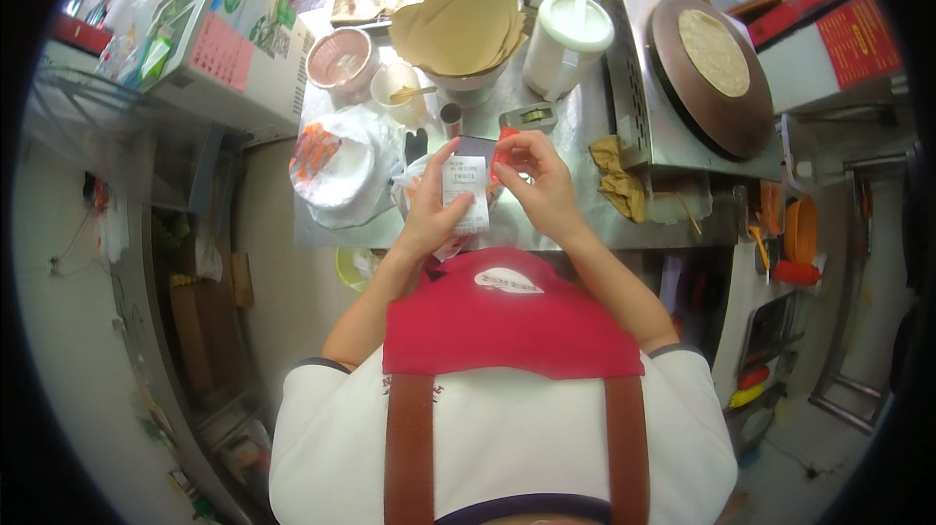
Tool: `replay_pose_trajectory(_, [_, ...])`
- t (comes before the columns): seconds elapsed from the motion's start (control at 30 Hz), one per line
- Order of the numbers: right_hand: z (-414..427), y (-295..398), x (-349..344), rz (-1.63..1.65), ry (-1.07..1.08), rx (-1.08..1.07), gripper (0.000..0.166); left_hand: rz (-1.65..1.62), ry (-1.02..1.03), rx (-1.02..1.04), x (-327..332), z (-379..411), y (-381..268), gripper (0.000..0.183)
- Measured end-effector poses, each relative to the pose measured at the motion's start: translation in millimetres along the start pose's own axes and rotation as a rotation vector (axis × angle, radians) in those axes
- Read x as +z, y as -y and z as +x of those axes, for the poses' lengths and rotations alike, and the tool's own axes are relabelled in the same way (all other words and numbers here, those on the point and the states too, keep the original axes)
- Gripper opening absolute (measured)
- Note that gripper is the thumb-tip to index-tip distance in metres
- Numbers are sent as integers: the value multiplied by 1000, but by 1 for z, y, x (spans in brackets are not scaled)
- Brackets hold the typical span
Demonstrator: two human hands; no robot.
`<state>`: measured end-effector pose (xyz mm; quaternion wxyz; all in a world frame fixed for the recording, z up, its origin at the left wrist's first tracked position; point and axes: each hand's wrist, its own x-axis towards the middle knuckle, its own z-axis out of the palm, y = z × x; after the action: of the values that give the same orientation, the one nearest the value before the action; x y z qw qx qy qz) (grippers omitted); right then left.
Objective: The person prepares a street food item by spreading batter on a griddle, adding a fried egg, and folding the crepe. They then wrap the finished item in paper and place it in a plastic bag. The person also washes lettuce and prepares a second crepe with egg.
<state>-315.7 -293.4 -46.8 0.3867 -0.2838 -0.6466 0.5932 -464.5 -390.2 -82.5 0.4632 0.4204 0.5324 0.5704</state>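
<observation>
A white printed paper slip [465, 196] is held by my left hand [436, 207], the thumb lying across it. Behind the slip shows a dark flat object [475, 147], perhaps a phone. My right hand [540, 180] pinches a small red packet or strip [500, 153] at the slip's right side. Below both hands, a plastic bag [411, 178] is partly hidden. A tape dispenser [529, 117] stands just beyond my right hand. Left of my left hand sits a white plastic bag with an orange print [340, 167].
A round griddle [706, 79] bearing a flatbread [714, 52] is at the right. Brown paper sheets [459, 28], a lidded white jug [569, 42], a pink basket [341, 61] and a cup with a wooden spoon [398, 90] stand farther back. A yellowish cloth [616, 178] lies near the table's front edge.
</observation>
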Motion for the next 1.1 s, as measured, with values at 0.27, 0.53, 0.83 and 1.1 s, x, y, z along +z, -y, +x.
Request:
replay_pose_trajectory(0.27, [6,-1,30,-165,171,-151,20,10,-62,29,-1,-32,-14,73])
replay_pose_trajectory(0.53, [-3,-12,44,64,302,-39,46,-2,-309,105,4,-43,-27,72])
replay_pose_trajectory(0.83, [-27,-31,64,379,479,419,53,614,-712,45,-7,-46,-55,61])
replay_pose_trajectory(1.1, [-28,-33,71,-24,790,303,17,-879,-736,38,-36,-55,-42,21])
